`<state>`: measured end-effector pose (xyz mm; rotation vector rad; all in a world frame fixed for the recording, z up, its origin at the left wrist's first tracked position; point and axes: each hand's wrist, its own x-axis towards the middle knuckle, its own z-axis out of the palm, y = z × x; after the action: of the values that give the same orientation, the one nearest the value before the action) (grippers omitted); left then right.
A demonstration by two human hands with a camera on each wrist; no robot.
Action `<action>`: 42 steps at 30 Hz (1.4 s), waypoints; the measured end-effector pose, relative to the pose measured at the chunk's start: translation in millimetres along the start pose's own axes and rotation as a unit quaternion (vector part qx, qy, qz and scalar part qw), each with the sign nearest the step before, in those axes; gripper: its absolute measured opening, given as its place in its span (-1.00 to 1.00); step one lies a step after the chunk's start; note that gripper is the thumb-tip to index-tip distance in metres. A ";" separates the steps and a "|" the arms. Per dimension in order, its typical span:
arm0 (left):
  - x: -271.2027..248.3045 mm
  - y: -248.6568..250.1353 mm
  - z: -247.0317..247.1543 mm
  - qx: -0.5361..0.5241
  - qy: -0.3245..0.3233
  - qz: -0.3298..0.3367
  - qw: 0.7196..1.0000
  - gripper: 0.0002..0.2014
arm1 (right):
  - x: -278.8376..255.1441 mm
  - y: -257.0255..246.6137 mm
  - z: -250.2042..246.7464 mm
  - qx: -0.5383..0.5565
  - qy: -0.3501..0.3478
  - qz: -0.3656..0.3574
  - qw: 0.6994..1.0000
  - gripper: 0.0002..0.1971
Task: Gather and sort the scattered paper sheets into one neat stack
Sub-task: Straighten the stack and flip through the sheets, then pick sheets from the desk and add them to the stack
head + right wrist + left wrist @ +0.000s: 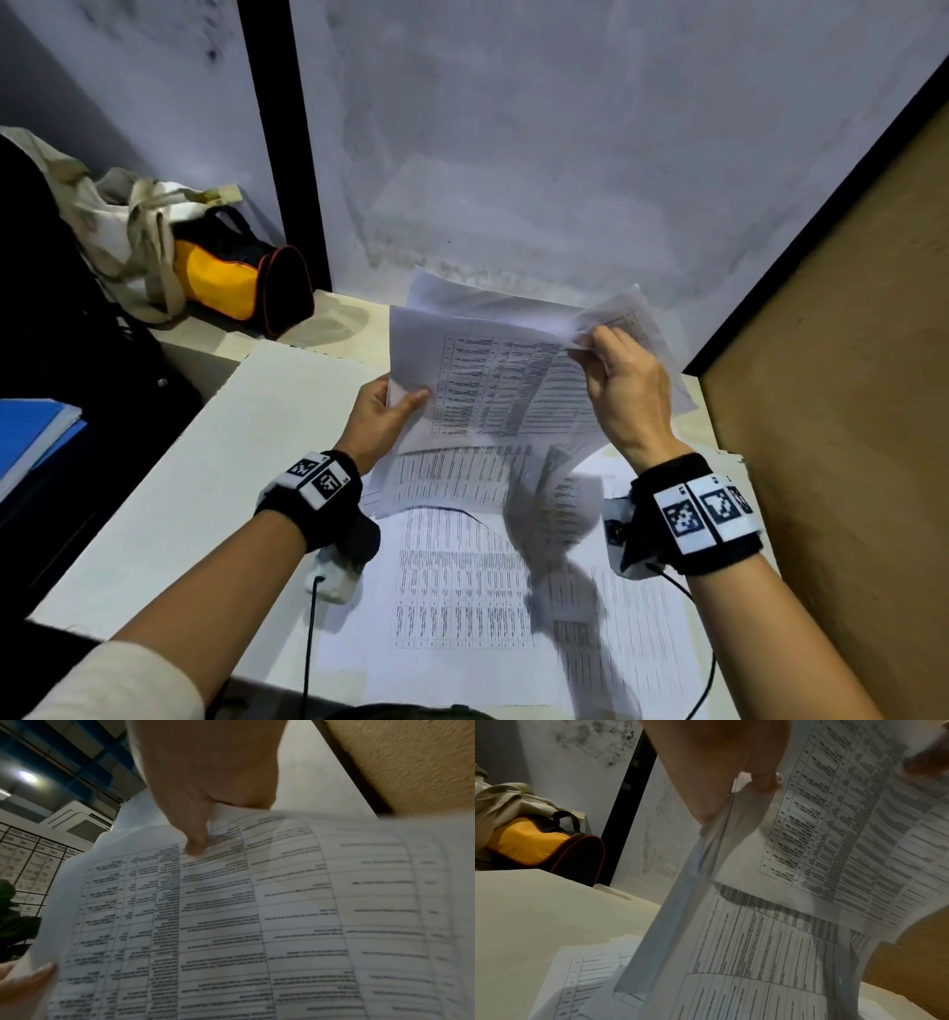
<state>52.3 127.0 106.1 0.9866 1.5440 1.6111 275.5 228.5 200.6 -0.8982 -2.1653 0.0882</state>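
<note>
Both hands hold a bundle of printed table sheets [493,390] up above the white desk [215,462]. My left hand [390,406] grips the bundle's left edge, thumb across the front sheet [847,833]. My right hand [611,370] pinches the upper right corner of the bundle [231,902], thumb pressed on the print. The lower sheets sag and one hangs blurred [554,509] below the bundle. More printed sheets [462,580] lie flat on the desk under my wrists, one seen at the lower left of the left wrist view [588,975].
A yellow and black bag [231,277] with a cream tote [128,226] sits at the desk's back left. Blue folders [31,442] lie at the far left. A brown partition [847,411] bounds the right side, a pale wall the back.
</note>
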 end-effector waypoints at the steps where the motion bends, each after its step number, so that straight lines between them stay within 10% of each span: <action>1: 0.4 0.0 0.7 -0.007 0.001 0.002 1.000 -0.89 | 0.7 -0.5 -0.6 0.008 -0.003 0.002 1.000 -0.89; 18: 3.4 -13.9 0.8 -0.012 0.014 0.027 0.999 -0.83 | -6.9 28.6 -13.4 0.120 0.068 0.197 0.971 -0.84; 28: 3.6 -7.3 3.2 -0.032 0.007 0.053 0.998 -0.70 | -45.4 67.2 29.3 0.412 0.142 0.463 0.772 -0.94; 34: -3.3 -6.5 4.1 -0.054 -0.008 0.056 0.997 -0.41 | -75.0 71.2 90.4 0.524 0.084 0.568 0.629 -0.08; 39: -9.0 -4.3 4.1 -0.077 -0.028 0.045 0.996 -0.44 | -97.6 98.7 124.7 0.548 0.053 0.558 0.621 0.19; 42: -9.2 -4.9 3.7 -0.079 -0.037 0.044 0.995 -0.46 | -84.2 79.1 104.3 0.537 0.043 0.548 0.640 -0.22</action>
<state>59.7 121.0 100.7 1.0274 1.3186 1.7079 287.5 257.3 48.1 -1.1986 -0.7775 1.6681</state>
